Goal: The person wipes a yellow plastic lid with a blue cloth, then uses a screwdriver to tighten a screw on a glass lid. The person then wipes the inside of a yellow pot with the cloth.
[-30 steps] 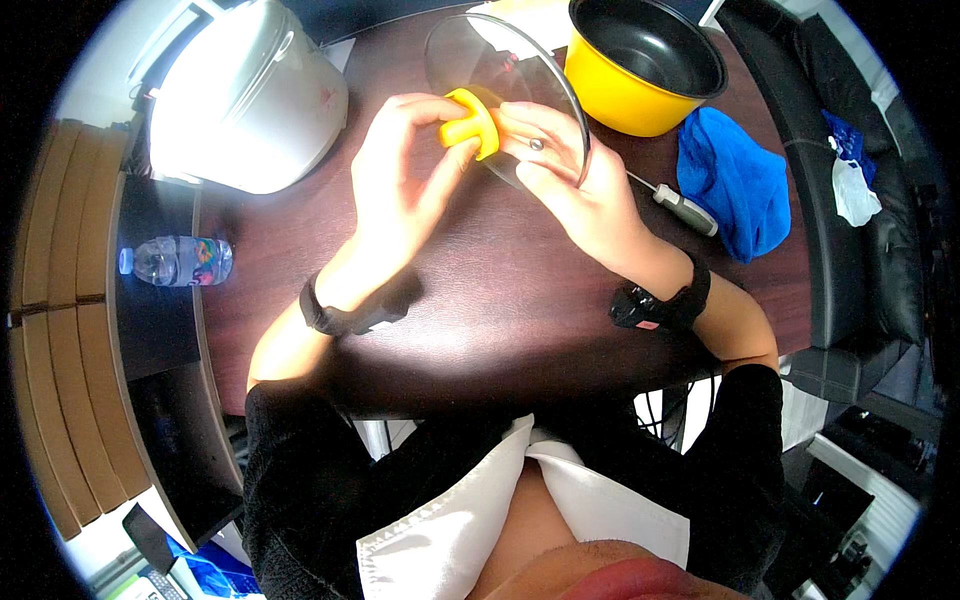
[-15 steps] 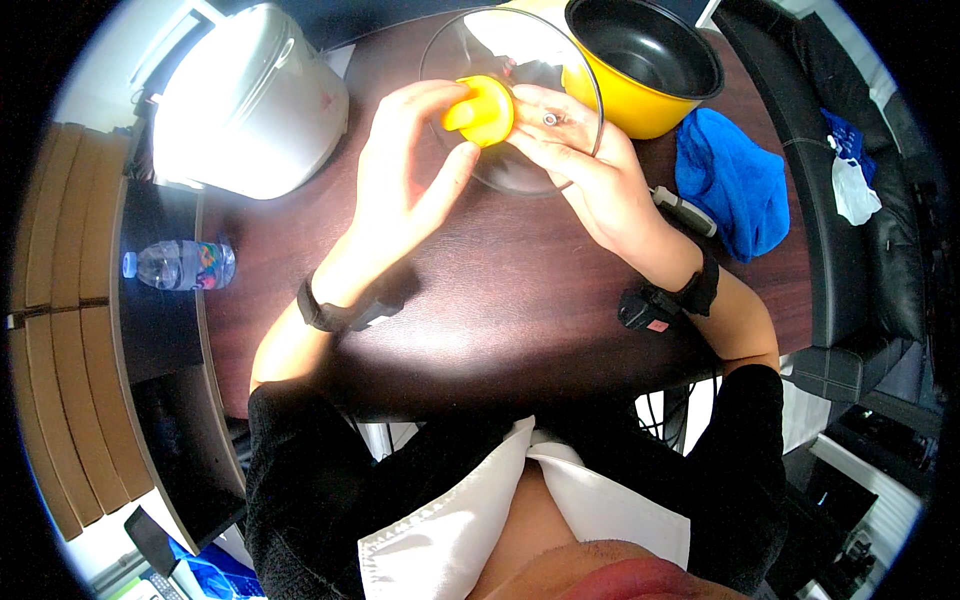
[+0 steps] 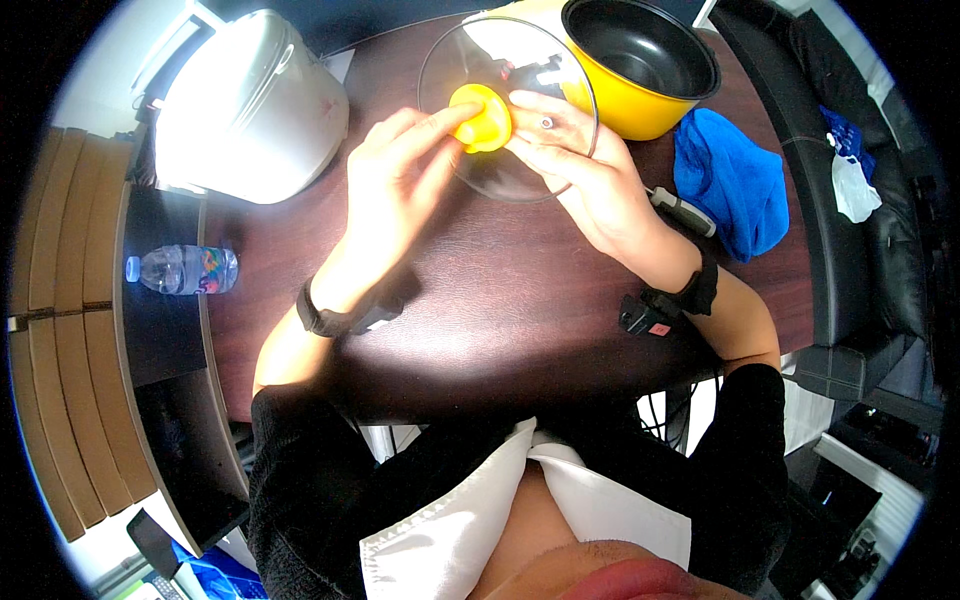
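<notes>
Left hand [image 3: 392,188]: grip, spread half second ago, now drawn in, pinching yellow round plastic knob [image 3: 488,122] near middle of clear round glass lid [image 3: 500,178]. Right hand [image 3: 605,195] grasps lid at 4 o'clock. Knob looks better controlled, lid steadied. Black-lined yellow round pot [image 3: 622,95]: lid's 2 o'clock.

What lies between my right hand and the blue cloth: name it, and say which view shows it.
A grey tool handle lies on the table between your right hand and the blue cloth, as the head view shows.
</notes>
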`<state>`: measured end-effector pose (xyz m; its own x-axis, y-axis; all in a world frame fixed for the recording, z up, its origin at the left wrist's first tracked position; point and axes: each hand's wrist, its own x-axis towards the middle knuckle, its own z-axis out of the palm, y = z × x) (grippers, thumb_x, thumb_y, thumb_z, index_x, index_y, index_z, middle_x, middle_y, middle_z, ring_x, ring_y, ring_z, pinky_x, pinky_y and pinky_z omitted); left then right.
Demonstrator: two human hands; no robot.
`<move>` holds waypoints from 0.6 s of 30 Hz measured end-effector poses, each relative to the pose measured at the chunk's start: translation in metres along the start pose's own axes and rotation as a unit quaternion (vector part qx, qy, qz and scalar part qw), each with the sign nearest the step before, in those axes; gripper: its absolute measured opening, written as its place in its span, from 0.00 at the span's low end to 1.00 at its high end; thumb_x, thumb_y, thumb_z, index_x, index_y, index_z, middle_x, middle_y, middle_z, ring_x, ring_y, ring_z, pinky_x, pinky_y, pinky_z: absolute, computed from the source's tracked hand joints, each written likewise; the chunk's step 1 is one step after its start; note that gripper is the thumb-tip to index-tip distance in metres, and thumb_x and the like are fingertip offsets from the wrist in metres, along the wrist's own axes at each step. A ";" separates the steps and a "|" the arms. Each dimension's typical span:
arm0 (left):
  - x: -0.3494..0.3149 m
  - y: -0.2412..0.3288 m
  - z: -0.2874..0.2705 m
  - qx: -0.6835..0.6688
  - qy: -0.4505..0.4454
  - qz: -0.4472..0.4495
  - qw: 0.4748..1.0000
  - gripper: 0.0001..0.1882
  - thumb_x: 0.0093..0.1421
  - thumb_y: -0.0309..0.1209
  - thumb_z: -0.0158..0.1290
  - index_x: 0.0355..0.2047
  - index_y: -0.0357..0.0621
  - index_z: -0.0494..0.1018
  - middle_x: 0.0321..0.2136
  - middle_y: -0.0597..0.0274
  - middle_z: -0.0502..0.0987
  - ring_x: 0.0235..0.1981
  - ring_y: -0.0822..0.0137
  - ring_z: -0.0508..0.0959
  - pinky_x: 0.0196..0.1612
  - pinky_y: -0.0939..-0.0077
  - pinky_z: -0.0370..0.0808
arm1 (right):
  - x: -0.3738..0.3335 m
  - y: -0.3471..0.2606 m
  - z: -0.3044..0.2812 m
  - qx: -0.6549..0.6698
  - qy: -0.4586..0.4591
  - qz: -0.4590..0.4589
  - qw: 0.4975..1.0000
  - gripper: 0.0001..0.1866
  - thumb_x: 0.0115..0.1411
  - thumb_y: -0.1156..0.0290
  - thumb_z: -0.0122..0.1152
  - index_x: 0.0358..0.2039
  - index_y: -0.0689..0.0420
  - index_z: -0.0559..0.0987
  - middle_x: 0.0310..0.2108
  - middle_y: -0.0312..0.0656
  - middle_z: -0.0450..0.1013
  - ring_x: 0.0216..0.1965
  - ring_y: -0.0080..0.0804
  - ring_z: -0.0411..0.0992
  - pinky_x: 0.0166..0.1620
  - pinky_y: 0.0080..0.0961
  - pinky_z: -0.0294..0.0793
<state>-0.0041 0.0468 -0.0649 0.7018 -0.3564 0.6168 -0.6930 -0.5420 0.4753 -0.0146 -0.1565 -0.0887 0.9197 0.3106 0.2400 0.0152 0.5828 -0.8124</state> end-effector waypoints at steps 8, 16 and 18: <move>0.001 0.000 -0.001 -0.066 0.003 0.019 0.998 0.14 0.60 0.22 0.54 0.47 0.39 0.75 0.37 0.57 0.74 0.35 0.72 0.76 0.38 0.84 0.73 | 0.001 -0.001 0.001 -0.029 -0.005 -0.003 1.000 0.22 0.62 0.81 0.51 0.57 0.65 0.66 0.52 0.48 0.71 0.55 0.32 0.69 0.59 0.25 0.66; -0.002 0.010 0.004 -0.078 0.027 -0.057 0.995 0.12 0.59 0.21 0.55 0.45 0.39 0.75 0.47 0.55 0.73 0.46 0.69 0.76 0.46 0.78 0.75 | 0.005 -0.005 -0.004 -0.100 -0.036 0.004 0.994 0.25 0.61 0.83 0.50 0.59 0.65 0.63 0.55 0.51 0.67 0.57 0.35 0.67 0.62 0.28 0.63; -0.002 0.007 0.003 -0.032 0.013 -0.030 0.999 0.13 0.56 0.18 0.55 0.42 0.39 0.76 0.48 0.54 0.73 0.48 0.66 0.75 0.49 0.73 0.75 | 0.004 -0.002 -0.003 -0.093 -0.028 0.003 0.995 0.25 0.61 0.83 0.50 0.60 0.65 0.63 0.55 0.51 0.67 0.57 0.35 0.67 0.62 0.28 0.63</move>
<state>-0.0097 0.0417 -0.0646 0.7387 -0.3046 0.6013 -0.6594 -0.5116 0.5509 -0.0103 -0.1586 -0.0874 0.8969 0.3580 0.2596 0.0862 0.4340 -0.8968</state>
